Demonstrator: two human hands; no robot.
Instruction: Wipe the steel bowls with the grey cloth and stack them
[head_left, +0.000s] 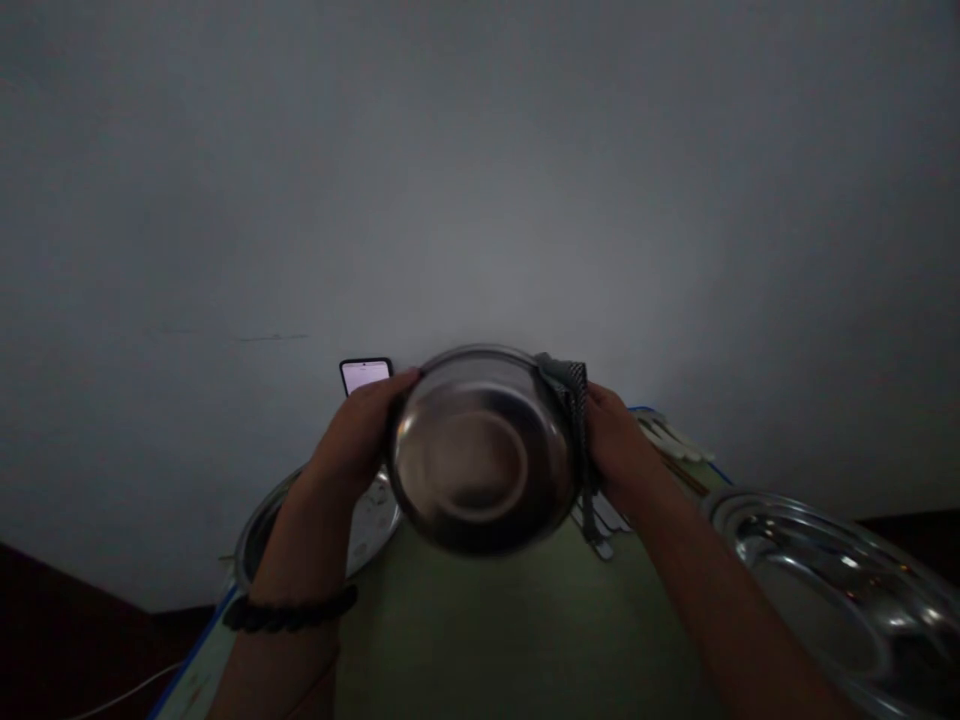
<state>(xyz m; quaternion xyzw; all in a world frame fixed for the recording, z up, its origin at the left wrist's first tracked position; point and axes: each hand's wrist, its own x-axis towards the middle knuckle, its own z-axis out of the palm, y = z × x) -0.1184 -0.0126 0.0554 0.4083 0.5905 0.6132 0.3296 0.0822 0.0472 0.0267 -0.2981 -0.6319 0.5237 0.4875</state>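
Above the desk (487, 630), a metal bowl (480, 465) shows its base, braced between two sides: the left hand (364, 425) closes its fingers on the edge at nine o'clock, while the right hand (615, 440) clamps a checked cloth (576, 382) against it at three, likely for opposing support. Blur hides exact fingertip contact. A basin (825, 610) rests at four o'clock.

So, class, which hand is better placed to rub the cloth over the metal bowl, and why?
Probably the right hand: it holds the grey patterned cloth against the side of the metal bowl, while the left hand supports the opposite side, with no cloth visible there.
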